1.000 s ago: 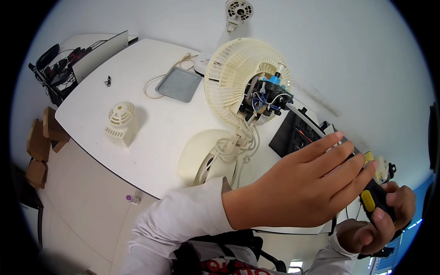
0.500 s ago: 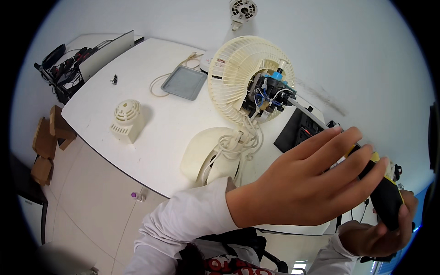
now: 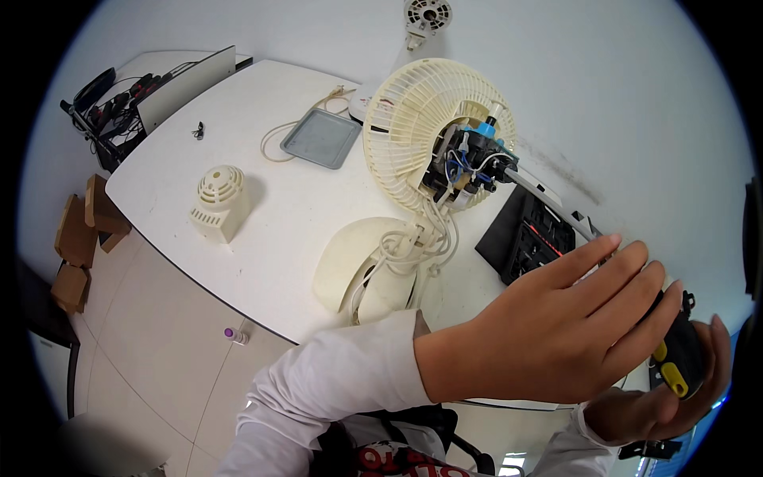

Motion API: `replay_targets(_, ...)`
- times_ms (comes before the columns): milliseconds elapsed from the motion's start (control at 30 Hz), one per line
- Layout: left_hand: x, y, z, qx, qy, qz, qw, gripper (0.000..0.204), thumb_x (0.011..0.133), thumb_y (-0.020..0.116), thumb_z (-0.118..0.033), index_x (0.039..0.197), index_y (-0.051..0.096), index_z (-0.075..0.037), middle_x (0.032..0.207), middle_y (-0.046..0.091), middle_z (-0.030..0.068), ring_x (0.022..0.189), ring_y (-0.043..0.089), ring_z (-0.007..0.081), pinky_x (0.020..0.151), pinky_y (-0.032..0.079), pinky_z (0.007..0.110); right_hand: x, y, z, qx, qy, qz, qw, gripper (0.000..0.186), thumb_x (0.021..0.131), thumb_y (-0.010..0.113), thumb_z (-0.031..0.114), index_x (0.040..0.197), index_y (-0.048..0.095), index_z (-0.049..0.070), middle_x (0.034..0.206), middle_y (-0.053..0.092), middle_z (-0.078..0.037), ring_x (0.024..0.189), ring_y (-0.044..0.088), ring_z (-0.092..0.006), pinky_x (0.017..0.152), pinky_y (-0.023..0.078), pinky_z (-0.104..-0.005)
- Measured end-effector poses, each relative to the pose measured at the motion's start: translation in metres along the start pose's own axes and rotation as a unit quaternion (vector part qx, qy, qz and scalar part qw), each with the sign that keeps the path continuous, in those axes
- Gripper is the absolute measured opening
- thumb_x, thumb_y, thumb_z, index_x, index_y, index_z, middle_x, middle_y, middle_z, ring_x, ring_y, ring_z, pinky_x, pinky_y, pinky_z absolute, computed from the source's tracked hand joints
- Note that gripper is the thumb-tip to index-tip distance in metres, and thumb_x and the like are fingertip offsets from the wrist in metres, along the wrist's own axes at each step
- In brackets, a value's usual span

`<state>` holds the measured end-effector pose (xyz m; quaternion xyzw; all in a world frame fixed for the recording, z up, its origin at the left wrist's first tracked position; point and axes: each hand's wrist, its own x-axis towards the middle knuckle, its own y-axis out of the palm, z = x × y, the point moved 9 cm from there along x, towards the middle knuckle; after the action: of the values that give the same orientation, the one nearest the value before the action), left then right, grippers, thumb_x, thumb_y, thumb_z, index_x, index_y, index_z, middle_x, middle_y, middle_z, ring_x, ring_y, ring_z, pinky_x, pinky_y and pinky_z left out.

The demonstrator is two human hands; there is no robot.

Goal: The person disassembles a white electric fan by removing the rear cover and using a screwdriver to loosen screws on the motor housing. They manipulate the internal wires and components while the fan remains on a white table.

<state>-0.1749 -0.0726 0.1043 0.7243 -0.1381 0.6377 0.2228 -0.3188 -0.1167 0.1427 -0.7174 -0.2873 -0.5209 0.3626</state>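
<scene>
A long screwdriver [image 3: 679,362] with a black and yellow handle slants up from the right. Its tip meets the back of an exposed fan motor [image 3: 465,163], among blue and white wires; the exact contact point is too small to make out. My left hand [image 3: 548,330] curls its fingers over the shaft near the handle. Cupped around the handle's end is my right hand [image 3: 652,409], its fingers partly extended. The motor sits behind a cream fan grille [image 3: 397,119]. White cables hang from it to the cream fan base [image 3: 342,266].
A cream vented motor cover [image 3: 218,205] stands on the white table, left of the base. Behind lies a grey tray [image 3: 322,139] beside a pale cord. An open black tool case [image 3: 528,238] lies near the wall. Another fan part [image 3: 429,16] is at the wall.
The screwdriver handle has turned, bringing a yellow patch into view. My right hand's fingers have loosened and extended around it. My left hand has shifted slightly right and down.
</scene>
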Motion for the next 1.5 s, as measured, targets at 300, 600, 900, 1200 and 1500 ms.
replay_targets(300, 0.002, 0.0, 0.001, 0.016, 0.007, -0.008, 1.0, 0.032, 0.083, 0.049, -0.016, 0.104, 0.063, 0.003, 0.101, 0.062, 0.0154, 0.099, 0.058, 0.0284, 0.096, 0.044, 0.041, 0.017, 0.01, 0.012, 0.105, -0.184, 0.256, 0.943, 0.034, 0.1, 0.039, 0.021, 0.13, 0.042, 0.005, 0.117, 0.052, -0.025, 0.108, 0.057, -0.0369, 0.081, 0.054, -0.0359)
replay_targets(600, 0.003, 0.006, 0.001, 0.042, 0.01, -0.037, 0.998, 0.028, 0.081, 0.053, -0.016, 0.099, 0.065, 0.002, 0.096, 0.064, 0.0141, 0.097, 0.058, 0.0284, 0.092, 0.047, 0.04, 0.027, 0.017, 0.017, 0.075, -0.149, 0.18, 0.969, 0.056, 0.099, 0.03, 0.049, 0.13, 0.044, 0.004, 0.113, 0.057, -0.023, 0.107, 0.06, -0.0276, 0.083, 0.053, -0.0318)
replay_targets(900, 0.003, 0.006, 0.002, 0.047, 0.004, -0.044, 0.998, 0.027, 0.08, 0.055, -0.015, 0.099, 0.066, 0.001, 0.096, 0.063, 0.0129, 0.097, 0.058, 0.0275, 0.092, 0.047, 0.039, 0.018, 0.01, 0.008, 0.111, -0.128, 0.192, 0.967, 0.031, 0.099, 0.043, 0.015, 0.129, 0.045, 0.008, 0.119, 0.054, -0.019, 0.096, 0.063, -0.0259, 0.069, 0.054, -0.0275)
replay_targets(1200, -0.001, 0.007, 0.009, 0.055, 0.011, -0.021, 0.998, 0.03, 0.079, 0.055, -0.015, 0.101, 0.064, 0.003, 0.094, 0.062, 0.0122, 0.095, 0.058, 0.0278, 0.088, 0.05, 0.037, 0.023, 0.014, 0.016, 0.068, -0.234, 0.269, 0.932, 0.035, 0.096, 0.046, 0.018, 0.13, 0.043, 0.014, 0.124, 0.05, -0.022, 0.106, 0.059, -0.0353, 0.079, 0.056, -0.0362)
replay_targets(1500, 0.001, -0.004, 0.014, 0.044, 0.015, -0.037, 0.998, 0.027, 0.072, 0.059, -0.013, 0.095, 0.065, 0.001, 0.094, 0.061, 0.0113, 0.091, 0.059, 0.0267, 0.075, 0.055, 0.032, 0.013, 0.003, 0.003, -0.065, -0.064, 0.143, 0.985, 0.061, 0.099, 0.027, 0.051, 0.13, 0.044, 0.001, 0.119, 0.057, -0.013, 0.077, 0.06, -0.009, 0.054, 0.038, -0.0153)
